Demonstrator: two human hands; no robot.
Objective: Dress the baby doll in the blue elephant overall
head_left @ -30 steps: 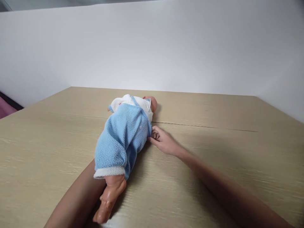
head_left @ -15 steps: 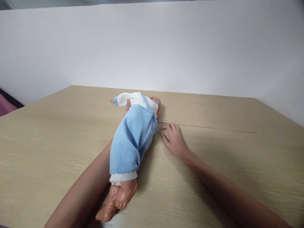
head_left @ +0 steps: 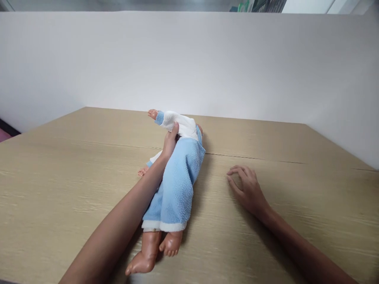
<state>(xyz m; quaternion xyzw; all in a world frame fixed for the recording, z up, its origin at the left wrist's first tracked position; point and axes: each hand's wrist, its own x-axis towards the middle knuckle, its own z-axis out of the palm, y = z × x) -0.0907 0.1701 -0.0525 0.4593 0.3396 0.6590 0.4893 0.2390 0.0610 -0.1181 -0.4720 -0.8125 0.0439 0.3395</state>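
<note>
A baby doll in a light blue and white fleece outfit lies tilted on its side, feet toward me and head at the far end. Only a sliver of its head shows. My left hand grips the doll at the chest, below its raised arm, with the thumb on the white sleeve; the other fingers are hidden behind the body. The doll's second arm pokes out to the left beneath my forearm. To the right of the doll, apart from it, my right hand hovers low near the tabletop, fingers loosely curved and apart, holding nothing.
Under the doll is a pale wooden table with a thin seam across it. A white panel rises behind the far edge. Dark and pink material shows at the left edge.
My left hand has rolled the doll further onto its side and shifted it slightly right, so both its arms now show. My right hand has drawn away from the doll to the right.
</note>
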